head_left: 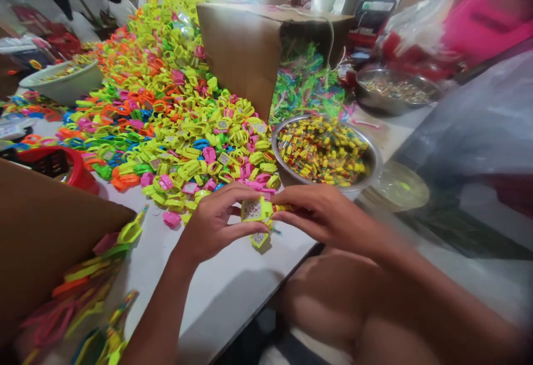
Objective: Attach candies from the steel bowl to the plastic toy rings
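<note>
A yellow-green toy watch (252,209) with a pale patterned face is pinched between the thumb and fingers of my left hand (210,223). From the other side, my right hand (322,209) closes its fingertips on a small yellow-and-red tube (283,207) at the watch's edge. Whether the tube is joined to the watch, I cannot tell. Just below, another yellow-green toy watch (260,239) lies on the white table (225,287), with a thin multicoloured piece beside it. Behind my hands stands a metal bowl (278,168) full of small yellow tubes.
A large heap of coloured toy watches (175,115) spreads behind. A cardboard box (241,54) holds green strands. At left are another cardboard box (50,232), a red basket (85,173) and a pale basin (79,85). A second metal bowl (395,107) stands right. Other people (116,7) sit farther back.
</note>
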Motion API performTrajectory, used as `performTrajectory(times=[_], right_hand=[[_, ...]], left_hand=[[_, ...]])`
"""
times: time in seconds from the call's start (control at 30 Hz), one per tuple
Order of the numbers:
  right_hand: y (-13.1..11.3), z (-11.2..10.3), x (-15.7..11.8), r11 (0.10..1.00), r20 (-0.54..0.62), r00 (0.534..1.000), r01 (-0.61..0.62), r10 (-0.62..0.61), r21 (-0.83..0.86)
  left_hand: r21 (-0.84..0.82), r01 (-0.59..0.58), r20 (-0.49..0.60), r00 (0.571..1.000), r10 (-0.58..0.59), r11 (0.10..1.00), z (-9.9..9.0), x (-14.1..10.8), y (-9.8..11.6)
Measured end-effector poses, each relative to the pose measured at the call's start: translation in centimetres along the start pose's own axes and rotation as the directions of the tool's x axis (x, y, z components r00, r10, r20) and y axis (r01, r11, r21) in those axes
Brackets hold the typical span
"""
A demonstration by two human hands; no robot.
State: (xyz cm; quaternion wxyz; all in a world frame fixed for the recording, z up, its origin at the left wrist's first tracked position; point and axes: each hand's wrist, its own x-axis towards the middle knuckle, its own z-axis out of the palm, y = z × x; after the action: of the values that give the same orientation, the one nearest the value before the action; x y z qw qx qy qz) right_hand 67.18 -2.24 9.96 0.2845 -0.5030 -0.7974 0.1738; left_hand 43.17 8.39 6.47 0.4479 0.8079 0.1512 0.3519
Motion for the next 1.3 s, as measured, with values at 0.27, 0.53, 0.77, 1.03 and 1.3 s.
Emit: performTrajectory(times=[0.27, 0.53, 0.77, 1.03, 1.3], right_hand=[[3.8, 3.4, 0.8, 0.995, 0.264, 0.962, -0.054, 0.073, -0.079], [4.2, 10.3, 2.4, 0.983, 0.373, 0.928, 0.063, 0.006, -0.171], [6.1, 3.1, 3.5, 0.961, 0.112, 0.983, -0.115, 0.147, -0.253], [13.9, -2.7, -0.1, 0.656, -0.102, 0.767, -0.602, 0.634, -0.455], [15.5, -0.4, 1.2, 0.577, -0.044, 0.658, -0.689, 0.752, -0.439]], left_hand=[[0.510, 0.298, 0.002, 0.938, -0.347, 0.807, -4.7, -0.9, -8.2], [0.648, 0.256, 0.103, 0.904, -0.416, 0.717, -5.5, -1.9, -10.7], [0.670, 0.241, 0.170, 0.870, -0.462, 0.702, -6.7, -3.8, -11.8], [0.613, 0.214, 0.228, 0.874, -0.429, 0.761, -7.4, -3.0, -11.5], [0.355, 0.326, 0.056, 0.928, -0.368, 0.876, -6.0, -1.3, -5.9]])
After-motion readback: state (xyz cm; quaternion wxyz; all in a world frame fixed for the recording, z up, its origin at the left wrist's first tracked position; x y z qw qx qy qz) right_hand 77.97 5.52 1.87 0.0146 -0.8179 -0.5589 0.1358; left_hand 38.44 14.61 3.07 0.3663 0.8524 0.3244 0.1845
